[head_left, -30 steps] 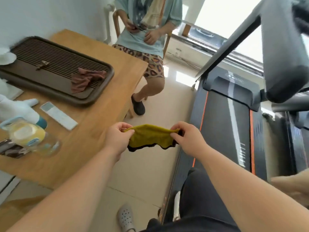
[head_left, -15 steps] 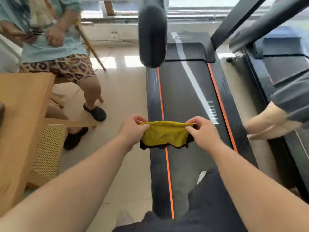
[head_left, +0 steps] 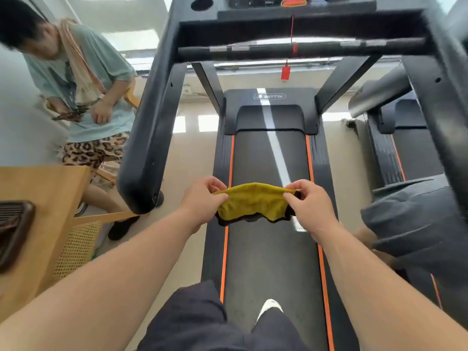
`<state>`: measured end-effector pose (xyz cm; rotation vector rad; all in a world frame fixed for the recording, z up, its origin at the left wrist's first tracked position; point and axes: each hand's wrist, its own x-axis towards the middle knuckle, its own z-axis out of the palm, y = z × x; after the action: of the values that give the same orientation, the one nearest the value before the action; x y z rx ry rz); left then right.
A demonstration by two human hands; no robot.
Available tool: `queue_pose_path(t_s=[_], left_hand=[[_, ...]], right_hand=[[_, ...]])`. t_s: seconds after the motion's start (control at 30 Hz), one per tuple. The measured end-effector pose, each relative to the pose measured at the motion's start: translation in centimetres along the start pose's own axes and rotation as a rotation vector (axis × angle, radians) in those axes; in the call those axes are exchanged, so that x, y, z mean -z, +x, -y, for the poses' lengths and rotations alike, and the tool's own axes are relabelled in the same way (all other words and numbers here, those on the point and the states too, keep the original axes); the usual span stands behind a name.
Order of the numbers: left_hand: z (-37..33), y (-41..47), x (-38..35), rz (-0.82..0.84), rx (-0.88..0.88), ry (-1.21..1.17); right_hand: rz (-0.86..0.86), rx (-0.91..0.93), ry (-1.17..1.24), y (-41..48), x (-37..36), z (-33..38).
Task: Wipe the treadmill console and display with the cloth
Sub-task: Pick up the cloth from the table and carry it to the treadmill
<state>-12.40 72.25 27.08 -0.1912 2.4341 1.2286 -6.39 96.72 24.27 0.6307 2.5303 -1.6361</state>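
Both hands, the left hand and the right hand, were pinched on opposite ends of the cloth, stretched between them above the near belt. The console sat far and high, untouched. Wiping had seemingly not begun; the next move called for lifting the cloth up onto it.

Your two bare forearms reach forward and converge ahead of your body. Your left hand is closed, thumb and fingers pinching one end of the cloth. Your right hand mirrors it, pinching the opposite end. Both wrists are level, knuckles up, the hands held apart.
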Motion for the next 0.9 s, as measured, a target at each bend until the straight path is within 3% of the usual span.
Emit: queue_pose_path(t_s=[0.17,0.37,0.67,0.9], left_hand=[[-6.8,3.4,2.9,-0.136,-0.027,-0.102],[-10.3,10.7,5.4,-0.266,-0.058,-0.15],[-17.4,25.4,10.1,-0.237,-0.084,-0.251],[-25.2,34.9,10.9,-0.217,-0.136,-0.285]], right_hand=[[0.047,0.053,-0.009,4.7,3.3,6.0],[0.073,0.142,-0.066,13.1,3.7,10.9],[0.046,0.189,-0.115,27.4,3.5,18.5],[-0.072,0.271,-0.039,36.5,6.4,24.5]])
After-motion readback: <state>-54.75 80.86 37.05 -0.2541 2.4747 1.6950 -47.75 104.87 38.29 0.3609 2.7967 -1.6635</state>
